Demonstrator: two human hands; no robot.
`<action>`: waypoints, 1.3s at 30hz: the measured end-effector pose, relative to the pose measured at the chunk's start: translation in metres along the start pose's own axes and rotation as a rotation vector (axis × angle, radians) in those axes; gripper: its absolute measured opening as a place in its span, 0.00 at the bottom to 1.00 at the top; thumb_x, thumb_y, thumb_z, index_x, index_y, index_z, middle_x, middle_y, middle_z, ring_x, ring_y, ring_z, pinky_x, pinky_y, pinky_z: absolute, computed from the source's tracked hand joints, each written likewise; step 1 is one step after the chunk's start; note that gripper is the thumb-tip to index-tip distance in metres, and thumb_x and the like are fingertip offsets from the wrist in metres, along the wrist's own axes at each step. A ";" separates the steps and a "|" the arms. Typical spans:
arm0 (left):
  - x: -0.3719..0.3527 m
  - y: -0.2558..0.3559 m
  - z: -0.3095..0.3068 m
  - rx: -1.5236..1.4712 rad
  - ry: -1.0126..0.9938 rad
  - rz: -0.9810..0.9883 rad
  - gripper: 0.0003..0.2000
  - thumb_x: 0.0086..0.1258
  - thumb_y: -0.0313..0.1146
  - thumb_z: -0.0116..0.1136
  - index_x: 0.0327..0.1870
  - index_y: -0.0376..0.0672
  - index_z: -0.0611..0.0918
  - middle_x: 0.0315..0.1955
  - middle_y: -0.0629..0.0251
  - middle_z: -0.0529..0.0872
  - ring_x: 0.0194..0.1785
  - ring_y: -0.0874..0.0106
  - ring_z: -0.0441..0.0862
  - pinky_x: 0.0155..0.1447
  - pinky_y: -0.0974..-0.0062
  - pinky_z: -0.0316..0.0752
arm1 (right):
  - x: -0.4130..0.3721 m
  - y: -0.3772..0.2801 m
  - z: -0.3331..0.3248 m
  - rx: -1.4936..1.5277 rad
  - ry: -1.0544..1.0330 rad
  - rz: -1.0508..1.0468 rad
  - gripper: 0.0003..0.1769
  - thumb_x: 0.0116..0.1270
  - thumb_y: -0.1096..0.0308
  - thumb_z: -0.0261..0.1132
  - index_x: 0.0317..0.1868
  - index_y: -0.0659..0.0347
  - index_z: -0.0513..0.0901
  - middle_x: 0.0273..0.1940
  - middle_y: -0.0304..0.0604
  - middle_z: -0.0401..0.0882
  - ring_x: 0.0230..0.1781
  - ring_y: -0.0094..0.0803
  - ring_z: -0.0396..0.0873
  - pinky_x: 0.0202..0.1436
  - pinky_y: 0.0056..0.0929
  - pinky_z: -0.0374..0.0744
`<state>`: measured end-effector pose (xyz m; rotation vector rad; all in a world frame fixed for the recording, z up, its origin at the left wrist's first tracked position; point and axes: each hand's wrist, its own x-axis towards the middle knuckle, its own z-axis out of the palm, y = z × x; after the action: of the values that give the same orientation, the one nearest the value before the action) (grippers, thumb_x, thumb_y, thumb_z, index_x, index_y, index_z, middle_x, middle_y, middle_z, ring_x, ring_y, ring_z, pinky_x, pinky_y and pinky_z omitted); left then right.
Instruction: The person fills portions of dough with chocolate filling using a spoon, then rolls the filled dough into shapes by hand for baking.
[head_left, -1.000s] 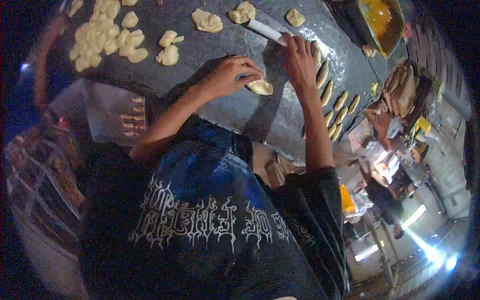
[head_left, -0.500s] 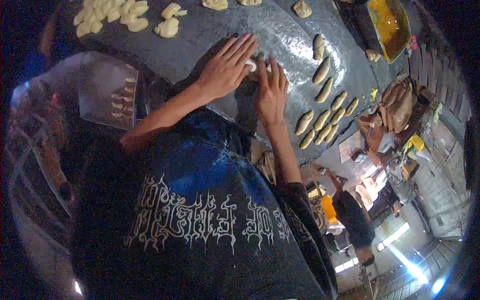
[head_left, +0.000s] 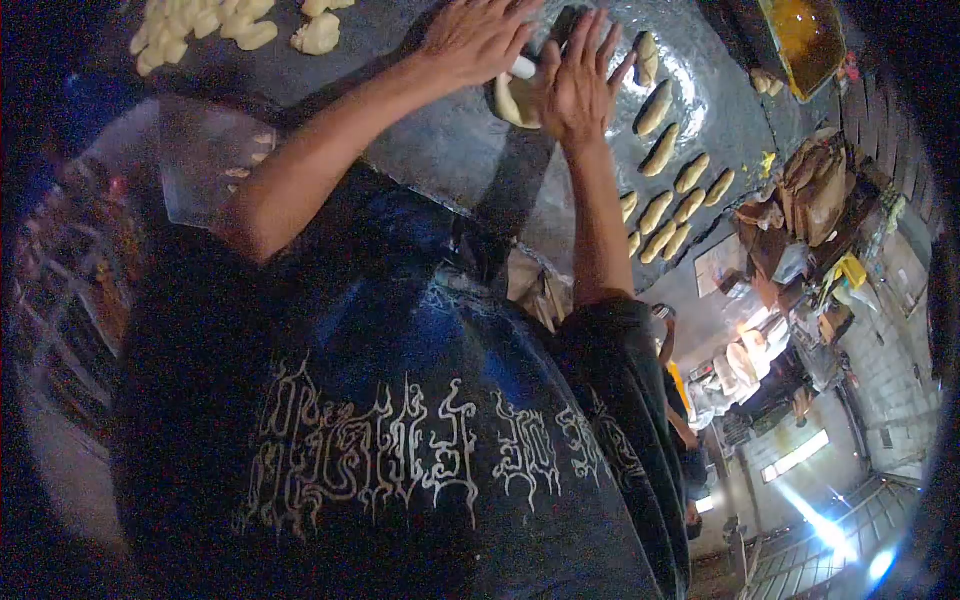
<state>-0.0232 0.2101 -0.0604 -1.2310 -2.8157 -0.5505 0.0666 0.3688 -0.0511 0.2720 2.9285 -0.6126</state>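
Left hand and right hand have advanced, palms down, fingers extended, over the white rod; uneven pressure could tear the adjoining dough.

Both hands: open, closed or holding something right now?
Left hand: open, right by the white rod; contact unclear.
Right hand: open, spread out by the same rod; contact unclear.

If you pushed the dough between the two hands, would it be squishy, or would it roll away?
Probably squishy: the dough has a soft, uneven curve. It might be floppy too, since it looks thin next to the rolling pin. It probably wouldn't roll far, because it looks flattish against the table.
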 end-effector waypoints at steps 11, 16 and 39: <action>-0.089 0.032 0.002 -0.386 -0.024 0.302 0.32 0.73 0.38 0.58 0.77 0.40 0.65 0.75 0.53 0.67 0.79 0.55 0.62 0.81 0.56 0.57 | 0.024 0.013 -0.003 -0.006 0.203 -0.094 0.38 0.82 0.44 0.37 0.83 0.60 0.49 0.84 0.54 0.36 0.85 0.55 0.32 0.83 0.60 0.31; -0.109 0.041 0.006 -0.208 0.038 0.244 0.32 0.70 0.38 0.62 0.75 0.41 0.68 0.71 0.54 0.73 0.74 0.55 0.70 0.78 0.58 0.63 | 0.049 0.008 -0.023 -0.206 0.427 -0.068 0.35 0.84 0.51 0.38 0.82 0.62 0.51 0.84 0.55 0.40 0.85 0.51 0.36 0.82 0.62 0.34; -0.083 0.008 -0.010 -0.491 -0.163 0.322 0.26 0.75 0.28 0.51 0.73 0.29 0.68 0.74 0.49 0.68 0.80 0.58 0.61 0.81 0.56 0.58 | -0.091 -0.061 0.050 0.214 0.300 0.078 0.35 0.70 0.70 0.54 0.78 0.64 0.62 0.80 0.54 0.57 0.81 0.52 0.54 0.82 0.50 0.55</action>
<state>0.0385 0.1534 -0.0611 -1.8392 -2.5944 -1.2120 0.1479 0.2796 -0.0574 0.5433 3.1136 -0.9500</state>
